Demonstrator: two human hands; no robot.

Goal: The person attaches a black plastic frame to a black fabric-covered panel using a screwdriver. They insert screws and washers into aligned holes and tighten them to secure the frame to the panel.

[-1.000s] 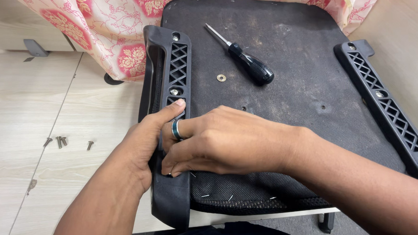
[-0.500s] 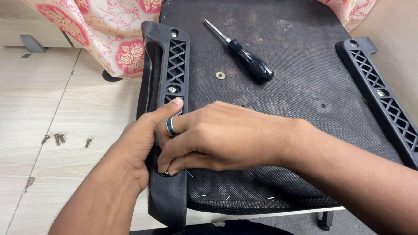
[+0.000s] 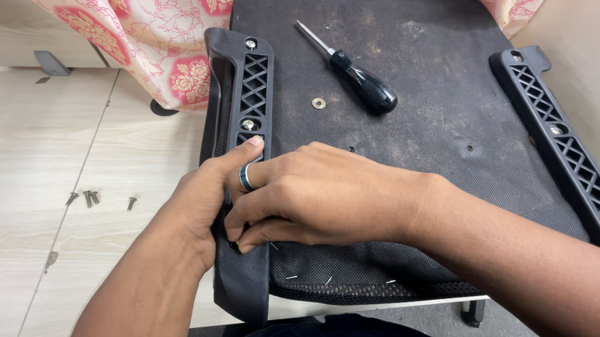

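Both hands, left hand (image 3: 204,203); right hand (image 3: 314,195), press the black armrest bracket (image 3: 246,97).

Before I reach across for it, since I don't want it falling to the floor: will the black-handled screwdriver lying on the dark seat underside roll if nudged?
Probably a little. The black-handled screwdriver has a rounded handle, so a sideways nudge could turn it. The dark fabric seat underside looks rough and fairly level, which should slow it. The small metal washer beside it likely slides off more easily.
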